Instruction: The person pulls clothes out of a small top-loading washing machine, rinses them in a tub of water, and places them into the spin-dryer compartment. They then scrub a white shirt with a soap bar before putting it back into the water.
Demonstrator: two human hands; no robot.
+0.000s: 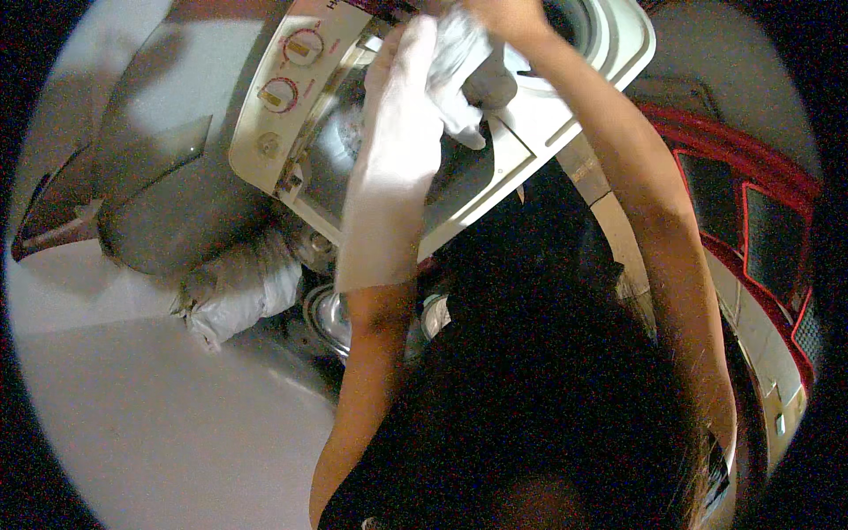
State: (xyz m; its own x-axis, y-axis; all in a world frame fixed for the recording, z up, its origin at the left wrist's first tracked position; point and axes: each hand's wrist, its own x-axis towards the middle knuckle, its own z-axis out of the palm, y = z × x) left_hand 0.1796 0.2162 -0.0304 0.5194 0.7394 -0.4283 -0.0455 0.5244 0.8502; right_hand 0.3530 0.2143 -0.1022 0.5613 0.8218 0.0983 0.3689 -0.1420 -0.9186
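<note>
A wet-looking white and grey cloth [457, 56] hangs bunched between my hands over a twin-tub washing machine [510, 149]. My left hand [404, 63], bleached by bright light, lies against the cloth's left side; its finger grip is unclear. At the top edge my right hand [507, 16] is closed on the upper part of the cloth, its fingers partly cut off by the frame. A darker grey bunch [491, 83] hangs below it. Under my left forearm is the larger wash tub opening [338, 132]; the smaller round spin tub opening [573, 23] lies beyond my right wrist.
The control panel with knobs [301, 46] runs along the machine's left side. A large grey rounded container [179, 179] and a crumpled whitish plastic bag [245, 291] stand left. Below is a shiny metal bowl [331, 318]. A red-framed rack or basket [729, 159] is at right.
</note>
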